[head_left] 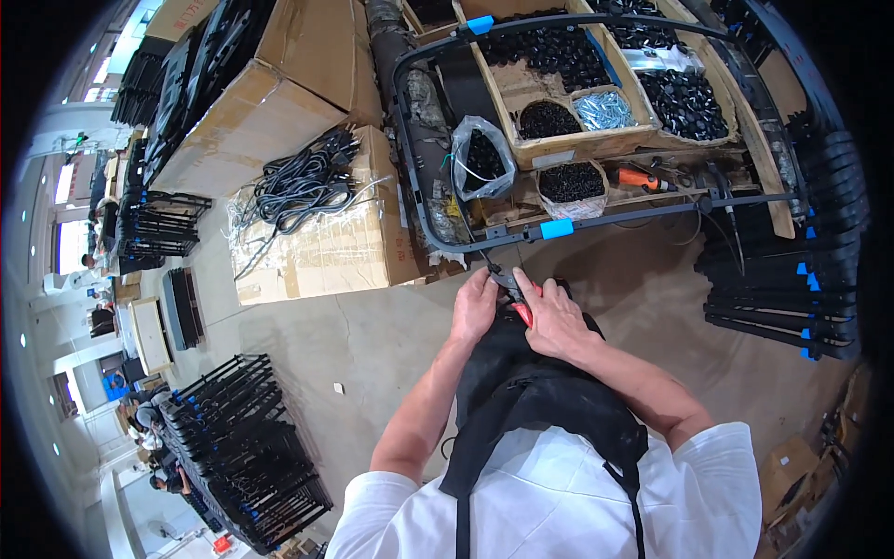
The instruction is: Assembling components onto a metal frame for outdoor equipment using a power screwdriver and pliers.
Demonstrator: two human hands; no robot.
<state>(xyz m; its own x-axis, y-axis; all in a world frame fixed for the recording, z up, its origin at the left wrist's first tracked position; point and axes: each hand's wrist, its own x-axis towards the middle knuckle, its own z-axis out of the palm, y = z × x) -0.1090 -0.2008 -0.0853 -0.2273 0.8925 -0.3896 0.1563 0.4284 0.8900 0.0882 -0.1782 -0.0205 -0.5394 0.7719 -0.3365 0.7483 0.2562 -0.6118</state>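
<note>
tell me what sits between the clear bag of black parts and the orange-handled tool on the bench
In the head view, a round tub of small black parts sits between the clear bag and the orange-handled tool, just left of the tool.

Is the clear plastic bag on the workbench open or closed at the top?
Open. The clear plastic bag stands upright with its mouth spread wide, and the small black parts inside it show through the opening.

pliers (515,291): red-handled, dark metal jaws, tilted with the nose pointing up toward the black frame; gripped between both hands, handles mostly hidden
black frame (484,244): dark tubular bar with rounded corners and blue clips; the pliers' nose meets its lower rail
</note>
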